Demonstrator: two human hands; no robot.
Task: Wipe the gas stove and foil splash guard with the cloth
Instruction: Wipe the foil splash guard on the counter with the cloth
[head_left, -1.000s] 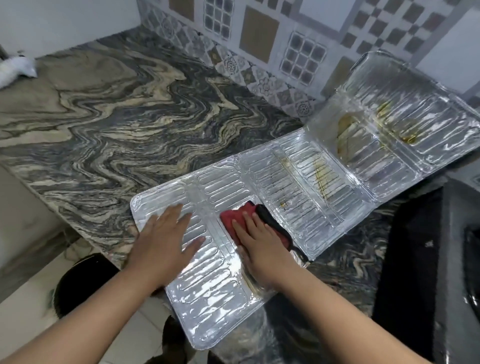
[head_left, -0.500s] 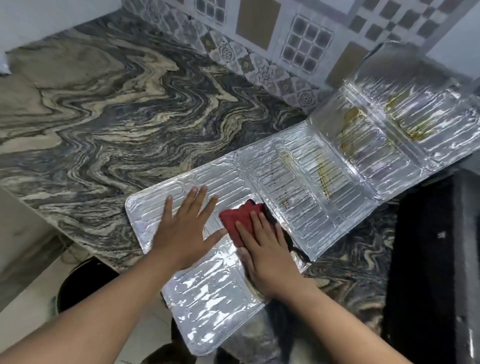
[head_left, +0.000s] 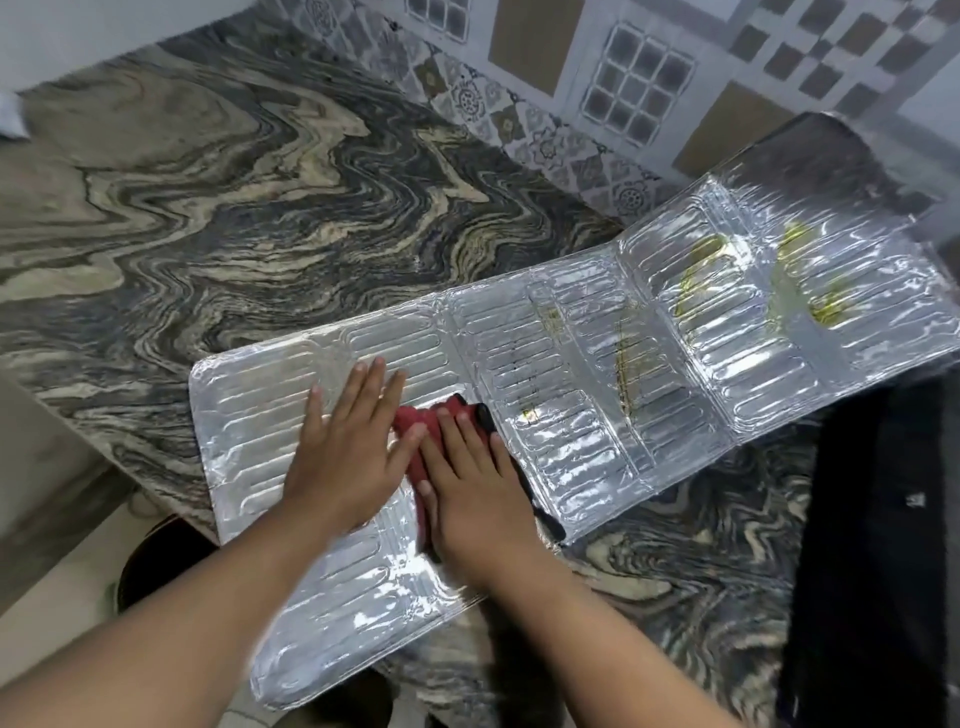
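The foil splash guard (head_left: 597, 384) lies unfolded flat on the marble counter, its near-left panel hanging over the counter's front edge. Yellow grease streaks mark its right panels. A red cloth with a black edge (head_left: 415, 421) lies on the left panel. My right hand (head_left: 478, 488) presses flat on the cloth, fingers spread, covering most of it. My left hand (head_left: 348, 452) lies flat on the foil just left of the cloth, its thumb touching the cloth. The black gas stove (head_left: 872, 545) shows at the right edge, mostly cut off.
The swirled grey-and-beige marble counter (head_left: 234, 218) stretches left and behind the guard. A patterned tile wall (head_left: 639, 98) runs along the back. Below the counter's front edge is a dark round object on the floor (head_left: 156, 561). A white object (head_left: 10, 114) sits at the far left.
My left hand slid right across the foil until it met the cloth. My right hand and the cloth shifted slightly along the panel. The view moved closer.
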